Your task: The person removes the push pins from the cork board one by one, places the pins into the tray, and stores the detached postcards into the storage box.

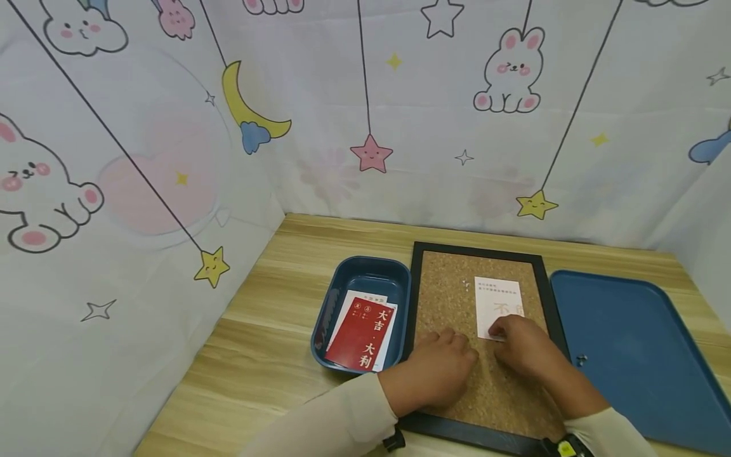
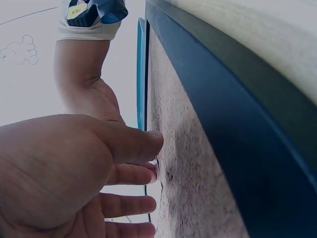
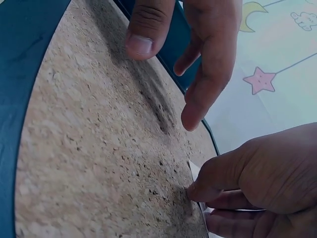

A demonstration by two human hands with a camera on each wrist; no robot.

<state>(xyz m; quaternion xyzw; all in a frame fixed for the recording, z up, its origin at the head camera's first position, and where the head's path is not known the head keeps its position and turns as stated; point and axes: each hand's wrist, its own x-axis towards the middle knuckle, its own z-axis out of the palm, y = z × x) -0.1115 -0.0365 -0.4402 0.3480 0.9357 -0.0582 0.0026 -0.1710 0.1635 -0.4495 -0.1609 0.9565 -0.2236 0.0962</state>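
Note:
A white card with printed characters lies on a cork board with a dark frame. My right hand is at the card's lower edge, its thumb and fingers pinching it there; that corner is covered. The right wrist view shows the thumb of the right hand at the edge of the white card. My left hand is over the cork to the left of the card. In the left wrist view, the left hand has its fingers apart and grips nothing visible.
A blue tub left of the board contains a red card and white cards. Right of the board lies a flat blue tray with small shiny pieces. Small clear pieces sit on the cork beside the card.

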